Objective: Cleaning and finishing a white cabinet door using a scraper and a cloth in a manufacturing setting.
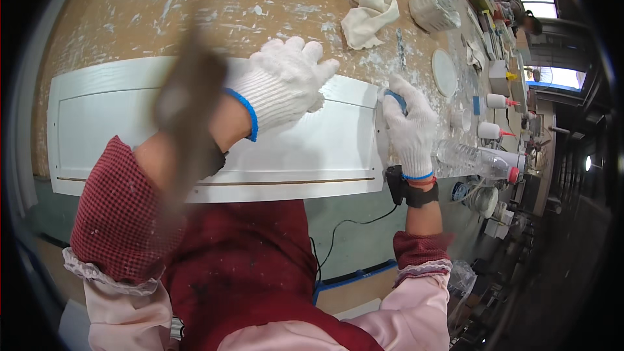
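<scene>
A long white cabinet-door-like panel [292, 156] with a framed, recessed face lies across the bench in front of me. My left hand [283, 78], in a white knit glove with a blue cuff, rests over its far edge, fingers spread and holding nothing. At the panel's right end is my right hand [413, 123], gloved the same way. Its thumb and fingers are closed round a small blue pad-like piece [394, 100], mostly covered by the glove, beside the panel's end edge. A blurred brown shape [188, 104] hangs close to the camera and hides part of my left forearm and the panel.
Beyond the panel, a paint-spattered bench [130, 19] holds a crumpled cream cloth [370, 16], a whitish tub [434, 10] and a round white lid [444, 73]. To the right are a clear plastic bottle [474, 159] and white bottles with red nozzles [497, 101]. A black cable [351, 222] dangles below.
</scene>
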`<control>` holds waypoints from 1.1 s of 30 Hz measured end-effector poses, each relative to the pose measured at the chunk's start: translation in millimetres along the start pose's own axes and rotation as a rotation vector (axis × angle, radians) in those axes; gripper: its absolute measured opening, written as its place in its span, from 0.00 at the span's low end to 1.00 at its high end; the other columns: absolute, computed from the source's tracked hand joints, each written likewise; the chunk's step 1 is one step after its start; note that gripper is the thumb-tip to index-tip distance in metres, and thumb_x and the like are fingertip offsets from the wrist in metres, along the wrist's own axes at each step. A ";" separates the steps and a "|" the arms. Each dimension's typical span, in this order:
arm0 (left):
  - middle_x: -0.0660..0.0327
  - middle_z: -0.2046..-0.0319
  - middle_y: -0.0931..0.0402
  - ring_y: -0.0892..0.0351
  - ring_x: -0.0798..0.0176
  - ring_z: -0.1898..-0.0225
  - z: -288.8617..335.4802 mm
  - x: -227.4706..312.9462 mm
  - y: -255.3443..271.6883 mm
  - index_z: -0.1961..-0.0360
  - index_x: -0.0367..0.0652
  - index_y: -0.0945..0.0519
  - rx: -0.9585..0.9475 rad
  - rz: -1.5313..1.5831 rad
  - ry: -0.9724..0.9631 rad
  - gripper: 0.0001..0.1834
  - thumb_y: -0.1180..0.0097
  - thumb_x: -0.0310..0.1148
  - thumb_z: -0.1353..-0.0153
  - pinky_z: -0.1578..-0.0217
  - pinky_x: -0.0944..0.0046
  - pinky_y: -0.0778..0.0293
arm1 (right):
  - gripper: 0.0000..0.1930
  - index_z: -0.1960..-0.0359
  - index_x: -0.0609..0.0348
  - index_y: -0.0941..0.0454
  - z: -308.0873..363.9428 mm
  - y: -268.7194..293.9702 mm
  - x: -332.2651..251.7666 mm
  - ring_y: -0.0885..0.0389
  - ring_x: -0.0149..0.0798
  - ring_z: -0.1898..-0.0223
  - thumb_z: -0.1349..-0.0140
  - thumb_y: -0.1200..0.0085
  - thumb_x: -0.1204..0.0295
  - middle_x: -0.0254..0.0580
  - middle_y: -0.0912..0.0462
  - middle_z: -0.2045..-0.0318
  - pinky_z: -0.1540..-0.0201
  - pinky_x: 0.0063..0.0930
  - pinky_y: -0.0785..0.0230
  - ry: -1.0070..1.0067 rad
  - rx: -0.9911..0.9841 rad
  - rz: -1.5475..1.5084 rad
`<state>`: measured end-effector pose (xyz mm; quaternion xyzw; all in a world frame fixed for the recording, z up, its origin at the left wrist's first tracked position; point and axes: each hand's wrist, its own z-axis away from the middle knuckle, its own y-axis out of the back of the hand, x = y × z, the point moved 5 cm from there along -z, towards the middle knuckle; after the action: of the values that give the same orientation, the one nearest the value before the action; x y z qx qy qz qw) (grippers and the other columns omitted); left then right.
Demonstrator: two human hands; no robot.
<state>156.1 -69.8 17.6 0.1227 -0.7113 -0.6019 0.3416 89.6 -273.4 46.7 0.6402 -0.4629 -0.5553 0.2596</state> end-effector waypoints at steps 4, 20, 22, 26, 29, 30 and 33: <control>0.51 0.55 0.27 0.25 0.50 0.53 0.4 0.2 1.0 0.42 0.43 0.27 -0.025 0.001 0.005 0.27 0.40 0.39 0.42 0.53 0.53 0.25 | 0.15 0.53 0.64 0.18 6.6 2.9 -0.1 0.15 0.46 0.61 0.43 0.42 0.75 0.53 0.15 0.62 0.55 0.33 0.24 0.027 -0.041 0.038; 0.51 0.56 0.26 0.25 0.50 0.52 -0.4 1.6 2.0 0.43 0.42 0.27 -0.017 0.015 -0.004 0.26 0.40 0.38 0.42 0.53 0.53 0.25 | 0.14 0.54 0.62 0.17 21.4 7.4 -8.5 0.16 0.48 0.62 0.43 0.42 0.76 0.53 0.16 0.64 0.56 0.34 0.25 -0.015 -0.108 0.117; 0.51 0.56 0.26 0.25 0.49 0.52 1.3 -1.2 -0.2 0.43 0.42 0.27 0.003 0.026 -0.009 0.26 0.40 0.38 0.42 0.53 0.53 0.25 | 0.14 0.54 0.62 0.17 22.8 4.8 -10.4 0.16 0.47 0.64 0.43 0.42 0.75 0.52 0.16 0.66 0.57 0.35 0.25 -0.003 -0.084 0.097; 0.50 0.57 0.26 0.25 0.49 0.53 1.8 -0.7 -3.4 0.44 0.41 0.27 0.025 0.007 0.013 0.26 0.40 0.38 0.43 0.54 0.53 0.26 | 0.14 0.54 0.62 0.17 16.4 2.7 -10.1 0.17 0.47 0.64 0.43 0.43 0.76 0.51 0.17 0.66 0.58 0.35 0.25 0.071 -0.003 0.082; 0.50 0.57 0.26 0.25 0.49 0.53 0.8 1.2 0.5 0.45 0.41 0.26 -0.006 -0.025 -0.019 0.25 0.40 0.38 0.42 0.54 0.53 0.25 | 0.14 0.55 0.62 0.18 18.8 4.7 -13.6 0.17 0.47 0.64 0.43 0.43 0.77 0.51 0.17 0.65 0.58 0.35 0.25 0.082 -0.030 0.104; 0.50 0.57 0.26 0.25 0.49 0.53 0.5 1.5 0.4 0.45 0.41 0.26 -0.004 -0.025 -0.016 0.25 0.40 0.38 0.42 0.54 0.53 0.25 | 0.14 0.55 0.62 0.18 21.7 8.2 -14.3 0.17 0.47 0.64 0.44 0.43 0.77 0.51 0.17 0.65 0.58 0.34 0.25 0.081 -0.054 0.140; 0.51 0.57 0.26 0.25 0.49 0.53 1.1 0.2 0.6 0.46 0.41 0.26 0.020 0.028 0.018 0.24 0.40 0.38 0.42 0.54 0.53 0.25 | 0.14 0.55 0.63 0.18 33.3 9.9 -12.2 0.17 0.47 0.64 0.44 0.43 0.77 0.51 0.17 0.65 0.58 0.34 0.26 0.108 -0.107 0.140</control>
<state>155.4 -68.9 18.2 0.1215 -0.7159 -0.5886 0.3553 55.5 -260.9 52.6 0.6208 -0.4615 -0.5243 0.3561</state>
